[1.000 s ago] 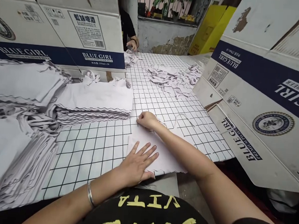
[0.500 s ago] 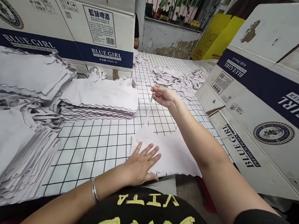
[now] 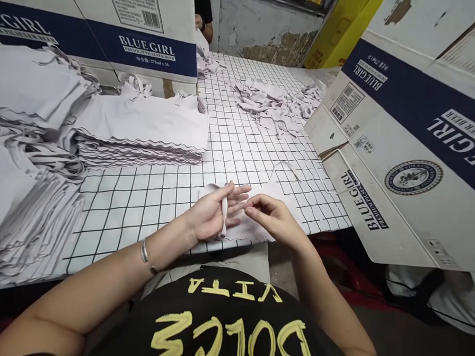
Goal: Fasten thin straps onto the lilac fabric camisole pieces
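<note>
My left hand [image 3: 215, 211] is palm up over the near table edge, fingers extended and thumb over a narrow white strap [image 3: 224, 217] that crosses the palm. Under both hands lies a pale top-shaped fabric piece [image 3: 254, 229] with a wavy edge, partly hidden. My right hand [image 3: 275, 217] is closed in a pinch close to the left fingertips; what sits between its fingers is too small to make out. Beyond it, a thin strap [image 3: 280, 167] curls across the grid-patterned tablecloth [image 3: 141, 199].
Stacks of pale fabric pieces [image 3: 140, 122] stand on the left. Loose strips [image 3: 265, 102] are heaped at the far side. Beer cartons rise at the back left [image 3: 166, 15] and right [image 3: 407, 128]. A person's arm [image 3: 205, 30] shows behind the left carton.
My right hand has come back from the raised strap toward my left hand. The left hand has turned from flat on the fabric to palm up, a strap across it. The view has tilted down.
</note>
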The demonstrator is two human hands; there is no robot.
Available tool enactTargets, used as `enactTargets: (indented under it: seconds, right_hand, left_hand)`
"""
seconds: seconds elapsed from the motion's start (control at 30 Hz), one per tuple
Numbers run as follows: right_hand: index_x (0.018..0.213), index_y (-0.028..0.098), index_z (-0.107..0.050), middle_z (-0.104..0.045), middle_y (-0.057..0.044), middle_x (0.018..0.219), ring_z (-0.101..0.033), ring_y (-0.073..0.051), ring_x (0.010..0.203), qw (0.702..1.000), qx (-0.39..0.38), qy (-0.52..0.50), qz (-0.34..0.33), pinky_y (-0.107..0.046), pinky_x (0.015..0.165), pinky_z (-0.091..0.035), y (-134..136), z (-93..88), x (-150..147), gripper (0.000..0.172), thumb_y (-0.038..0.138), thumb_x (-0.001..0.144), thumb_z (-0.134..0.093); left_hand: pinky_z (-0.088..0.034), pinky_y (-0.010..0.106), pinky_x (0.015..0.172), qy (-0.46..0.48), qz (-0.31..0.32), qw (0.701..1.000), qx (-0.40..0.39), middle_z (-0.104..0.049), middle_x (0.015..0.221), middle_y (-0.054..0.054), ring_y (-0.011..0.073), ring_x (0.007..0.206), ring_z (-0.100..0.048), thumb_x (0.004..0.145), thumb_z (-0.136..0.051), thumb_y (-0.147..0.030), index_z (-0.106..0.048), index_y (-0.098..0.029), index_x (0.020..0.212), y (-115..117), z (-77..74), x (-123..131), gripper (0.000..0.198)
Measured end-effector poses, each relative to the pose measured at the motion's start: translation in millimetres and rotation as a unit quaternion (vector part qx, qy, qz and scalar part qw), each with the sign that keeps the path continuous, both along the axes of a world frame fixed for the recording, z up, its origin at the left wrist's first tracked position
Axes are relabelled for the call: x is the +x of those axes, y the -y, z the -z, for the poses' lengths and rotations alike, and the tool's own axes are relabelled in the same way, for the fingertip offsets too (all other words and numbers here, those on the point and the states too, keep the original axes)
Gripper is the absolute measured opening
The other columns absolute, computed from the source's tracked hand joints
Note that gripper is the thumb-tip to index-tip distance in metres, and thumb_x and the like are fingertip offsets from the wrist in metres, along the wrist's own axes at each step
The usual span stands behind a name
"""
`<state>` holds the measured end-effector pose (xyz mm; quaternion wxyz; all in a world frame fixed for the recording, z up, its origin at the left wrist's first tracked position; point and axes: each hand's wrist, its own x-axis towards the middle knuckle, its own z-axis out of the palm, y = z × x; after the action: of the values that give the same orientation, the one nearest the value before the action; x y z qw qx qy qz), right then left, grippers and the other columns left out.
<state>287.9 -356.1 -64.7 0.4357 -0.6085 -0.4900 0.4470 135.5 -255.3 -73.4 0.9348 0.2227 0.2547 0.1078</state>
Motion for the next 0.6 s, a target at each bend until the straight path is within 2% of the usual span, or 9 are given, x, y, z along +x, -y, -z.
enactTargets:
  seconds: [0.1,0.2,0.3,0.37,0.5,0.6]
  right_hand:
    - [0.082,0.019,-0.062,-0.063,-0.002,0.081,-0.057,-0.016,0.072,1.0,-0.012,-0.022,-0.008,-0.032,0.071,-0.048,-14.3,3.1,-14.7,0.028,0.043,0.073,-0.074]
    - [0.074,0.018,-0.059,-0.06,0.0,0.07,-0.058,-0.015,0.066,0.997,-0.023,-0.07,-0.015,-0.032,0.067,-0.048,-24.2,6.4,-20.0,0.032,0.045,0.071,-0.075]
    - [0.074,0.017,-0.061,-0.063,-0.001,0.069,-0.062,-0.016,0.066,0.984,-0.075,-0.137,-0.08,-0.031,0.067,-0.049,-26.4,12.5,-11.2,0.032,0.046,0.073,-0.073]
    - [0.076,0.015,-0.064,-0.064,-0.001,0.068,-0.061,-0.014,0.064,0.975,-0.115,-0.153,-0.116,-0.028,0.062,-0.048,-24.7,17.8,-1.9,0.031,0.044,0.071,-0.076]
    - [0.084,0.012,-0.07,-0.067,-0.003,0.075,-0.057,-0.01,0.061,0.96,-0.185,-0.162,-0.138,-0.022,0.054,-0.044,-20.6,24.1,12.4,0.033,0.042,0.071,-0.077]
    - [0.088,0.011,-0.073,-0.07,-0.007,0.082,-0.059,-0.01,0.066,0.96,-0.203,-0.126,-0.146,-0.022,0.058,-0.046,-22.7,21.6,18.6,0.035,0.043,0.074,-0.074]
  left_hand:
    - [-0.054,0.031,0.077,-0.032,0.02,0.998,0.057,-0.066,0.105,0.01,0.0201,0.091,-0.064,0.094,-0.043,-0.047,-0.064,-0.016,0.115,-0.7,-9.5,5.6,0.043]
    - [-0.053,0.034,0.073,-0.073,0.057,0.99,0.107,-0.066,0.104,0.011,0.0229,0.088,-0.064,0.092,-0.043,-0.052,-0.064,-0.017,0.118,-9.3,-13.1,9.2,0.048]
    - [-0.051,0.035,0.075,-0.106,0.069,0.981,0.147,-0.066,0.106,0.012,0.0227,0.087,-0.062,0.093,-0.041,-0.051,-0.068,-0.014,0.11,-26.1,-13.8,12.4,0.048]
    - [-0.049,0.034,0.079,-0.132,0.063,0.975,0.166,-0.066,0.109,0.012,0.0219,0.09,-0.061,0.093,-0.042,-0.048,-0.07,-0.014,0.101,-40.4,-14.2,15.4,0.045]
    - [-0.047,0.036,0.082,-0.167,0.089,0.966,0.175,-0.066,0.114,0.011,0.0233,0.094,-0.06,0.091,-0.044,-0.044,-0.072,-0.014,0.094,-70.2,-12.0,25.0,0.041]
    - [-0.047,0.037,0.081,-0.165,0.1,0.966,0.169,-0.067,0.111,0.013,0.0227,0.088,-0.061,0.091,-0.044,-0.045,-0.071,-0.013,0.091,-88.4,-6.9,34.3,0.042]
